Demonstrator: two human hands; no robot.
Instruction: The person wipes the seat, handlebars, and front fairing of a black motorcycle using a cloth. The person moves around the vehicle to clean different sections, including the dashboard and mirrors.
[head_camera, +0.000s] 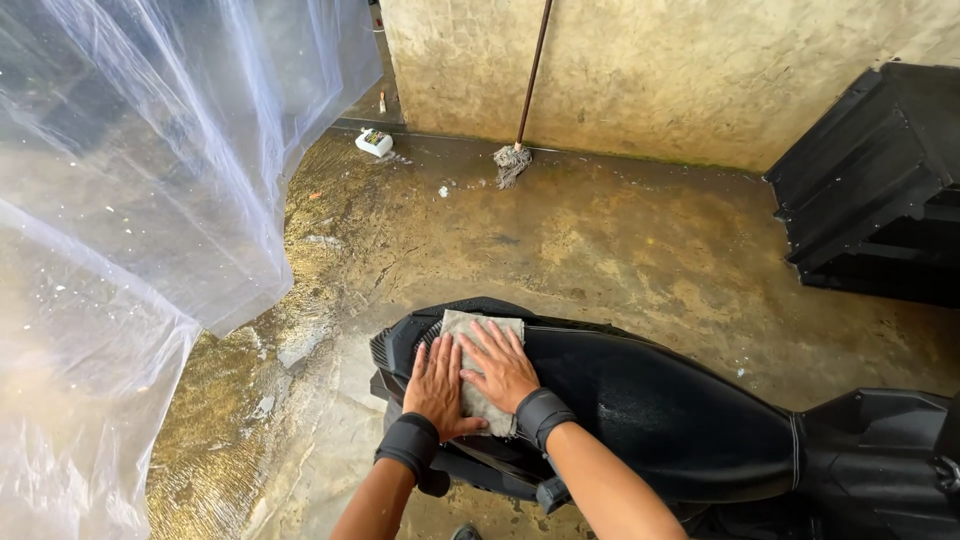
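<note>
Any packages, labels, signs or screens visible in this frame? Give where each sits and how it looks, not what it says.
Small box or pack: on the wet floor at the foot of the back wall, left of the mop; squat, white with small coloured markings on top.
Nothing else of the kind shows: no signs, no screens. Both hands, the left hand and right hand, lie flat on a grey cloth that carries no label.

A vehicle wash bay: wet concrete floor (620, 240), hanging plastic sheeting (130, 170), a mop (512, 160) against the wall

clear plastic sheet (130, 200), mop (520, 120) against stained wall (650, 70), small white box (374, 142), wet concrete floor (600, 240)
</note>
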